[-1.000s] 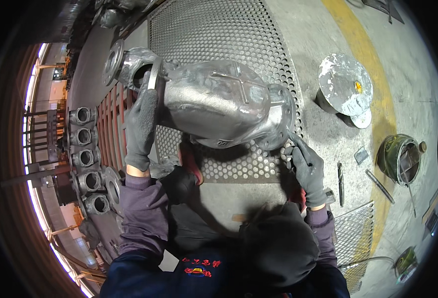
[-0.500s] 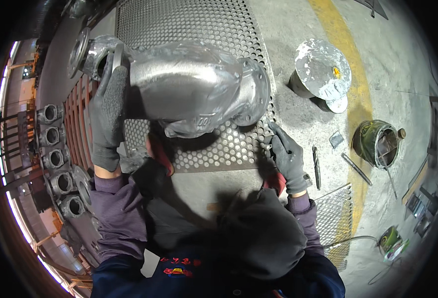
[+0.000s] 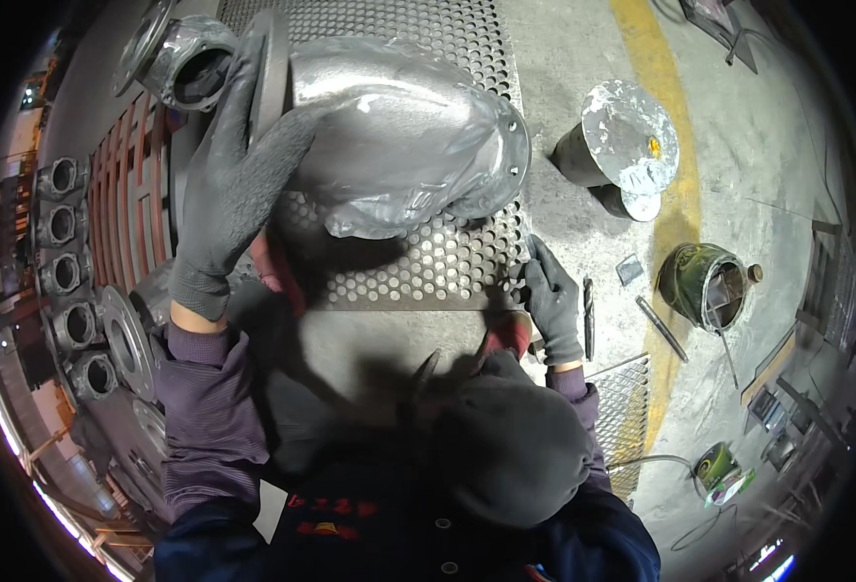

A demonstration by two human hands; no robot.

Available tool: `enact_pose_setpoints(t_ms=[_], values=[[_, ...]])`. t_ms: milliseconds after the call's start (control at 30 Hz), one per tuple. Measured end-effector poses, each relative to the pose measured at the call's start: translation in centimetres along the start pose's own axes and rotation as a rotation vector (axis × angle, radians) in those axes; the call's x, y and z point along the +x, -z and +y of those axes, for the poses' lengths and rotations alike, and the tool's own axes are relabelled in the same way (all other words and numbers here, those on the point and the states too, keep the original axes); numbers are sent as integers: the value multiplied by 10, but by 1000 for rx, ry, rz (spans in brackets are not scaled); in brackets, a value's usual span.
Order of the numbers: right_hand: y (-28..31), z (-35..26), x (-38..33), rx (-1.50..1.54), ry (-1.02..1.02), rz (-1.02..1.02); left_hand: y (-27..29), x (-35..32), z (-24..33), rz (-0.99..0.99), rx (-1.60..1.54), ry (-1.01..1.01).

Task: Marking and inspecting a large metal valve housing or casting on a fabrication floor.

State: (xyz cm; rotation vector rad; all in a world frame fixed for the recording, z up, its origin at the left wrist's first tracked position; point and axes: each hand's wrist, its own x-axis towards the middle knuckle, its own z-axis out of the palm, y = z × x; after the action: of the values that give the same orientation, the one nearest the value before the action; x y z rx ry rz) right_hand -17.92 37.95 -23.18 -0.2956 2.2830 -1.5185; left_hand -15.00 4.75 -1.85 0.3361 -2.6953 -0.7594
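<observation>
Left grip [image 3: 239,175], dark-gloved, spreads wide astride a round grey flange [image 3: 273,73]!
That bulbous cast-metal body [image 3: 389,126] lies over the perforated grey plate [image 3: 423,281], looks heavy, rigid; flange suits holding. Right grip [image 3: 554,296], beside plate's right edge: can't tell.

On my feed I count two gloved hands [image 3: 226,194] [image 3: 556,303], one big casting [image 3: 389,126], five small fittings [image 3: 79,274] in one column, one drill bit [image 3: 589,315], two green cans [image 3: 682,276] [image 3: 715,466], one perforated plate [image 3: 418,281], one mesh panel [image 3: 622,407].
</observation>
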Motion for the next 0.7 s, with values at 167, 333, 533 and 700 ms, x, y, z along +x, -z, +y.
enact_pose_setpoints(t_ms=[167,333,533,700], values=[[3,16,7,160,-144,5,-11,2,7,65,108,-78],[25,34,38,225,-105,-5,-14,8,11,32,55,19],[21,52,53,985,-308,122,0,23,-2,-18,102,62],[11,106,57,685,-119,126,-1,56,-4,-163,54,119]])
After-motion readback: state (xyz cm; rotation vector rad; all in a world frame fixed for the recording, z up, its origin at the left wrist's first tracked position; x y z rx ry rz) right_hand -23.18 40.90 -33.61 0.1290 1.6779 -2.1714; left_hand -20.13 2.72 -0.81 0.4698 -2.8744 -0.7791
